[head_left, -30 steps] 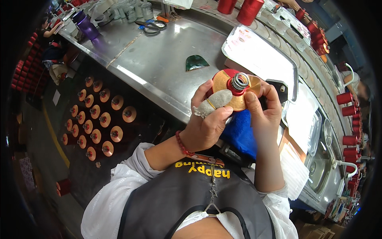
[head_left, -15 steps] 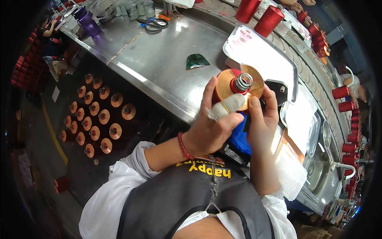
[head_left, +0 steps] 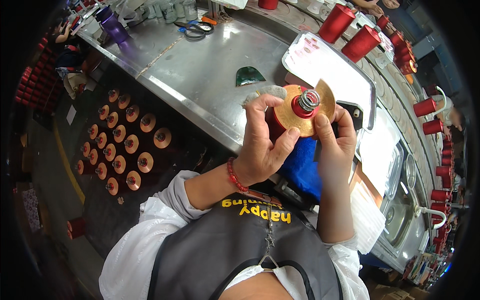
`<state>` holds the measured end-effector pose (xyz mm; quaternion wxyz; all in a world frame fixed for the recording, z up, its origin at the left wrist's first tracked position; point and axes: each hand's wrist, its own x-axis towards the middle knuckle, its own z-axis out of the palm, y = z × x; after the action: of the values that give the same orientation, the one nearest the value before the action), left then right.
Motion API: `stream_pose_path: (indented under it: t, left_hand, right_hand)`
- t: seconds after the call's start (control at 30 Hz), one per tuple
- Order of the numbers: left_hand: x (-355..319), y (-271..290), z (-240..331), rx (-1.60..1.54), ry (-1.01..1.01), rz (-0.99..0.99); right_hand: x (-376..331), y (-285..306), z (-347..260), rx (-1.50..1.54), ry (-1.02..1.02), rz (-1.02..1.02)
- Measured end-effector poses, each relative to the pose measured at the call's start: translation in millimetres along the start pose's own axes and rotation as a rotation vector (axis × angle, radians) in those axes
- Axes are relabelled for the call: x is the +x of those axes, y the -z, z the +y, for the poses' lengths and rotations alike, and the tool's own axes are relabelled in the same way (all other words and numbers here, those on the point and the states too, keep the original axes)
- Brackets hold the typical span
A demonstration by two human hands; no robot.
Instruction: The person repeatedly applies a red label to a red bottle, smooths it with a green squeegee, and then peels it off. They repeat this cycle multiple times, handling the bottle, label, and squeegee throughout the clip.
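A red bottle (head_left: 303, 107) with a clear threaded glass neck is tilted between my hands, its mouth turned up towards me. Around the neck, on the shoulder, lies a gold ring-shaped label (head_left: 285, 116); its right end stands up off the bottle as a curved flap. My left hand (head_left: 260, 145) is closed round the bottle's left side, thumb on the gold label, and a whitish cloth sleeve covers its index fingertip. At the right side, my right hand (head_left: 336, 137) pinches the label's raised end between thumb and fingers. Below the bottle is a blue cloth (head_left: 302, 170).
A dark green half-round piece (head_left: 250, 76) lies on the steel table (head_left: 200, 65). Scissors (head_left: 195, 31) and a purple bottle (head_left: 114, 27) are farther back. Red bottles (head_left: 361, 43) stand along the curved conveyor. Several gold-shouldered bottles (head_left: 145, 162) fill the lower left; a sink (head_left: 397, 220) is at right.
My left index finger has swung from the bottle's front to its far left side, and the thumb now presses the label. The label's flap stands higher. Red bottles on the conveyor have shifted along.
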<state>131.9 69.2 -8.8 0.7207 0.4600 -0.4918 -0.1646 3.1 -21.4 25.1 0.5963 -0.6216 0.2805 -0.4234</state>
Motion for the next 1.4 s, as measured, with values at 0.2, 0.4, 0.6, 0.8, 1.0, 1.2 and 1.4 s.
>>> stream_pose_path:
  t: [0.2, 0.4, 0.6, 0.8, 1.0, 1.2, 1.4]
  left_hand:
    - [0.3, -3.1, -10.8, -0.171, -0.014, 0.035]
    - [-16.3, 5.3, -7.8, 0.725, -0.484, -0.094]
    - [-6.0, 3.6, -9.9, -0.100, -0.206, 0.025]
    - [-5.4, 14.6, -7.7, 0.448, -0.388, -0.118]
    - [-9.4, 15.4, -13.8, 0.494, -0.399, -0.126]
    - [-24.3, 6.1, 6.7, 0.720, -0.335, -0.207]
    - [0.2, 16.7, -6.5, -0.134, -0.127, -0.095]
  right_hand:
    - [5.0, -2.3, -1.2, 0.150, -0.042, -0.039]
    - [-3.0, -7.4, 6.6, 0.050, 0.015, 0.047]
    - [-12.4, -1.9, 9.0, -0.229, 0.064, 0.041]
    - [5.2, 3.0, -12.2, -0.064, 0.038, -0.157]
    - [10.0, 4.3, -4.4, 0.044, -0.010, -0.151]
    - [6.3, -1.5, -0.3, 0.084, -0.008, -0.110]
    - [-13.0, -8.7, 4.0, -0.189, 0.091, 0.000]
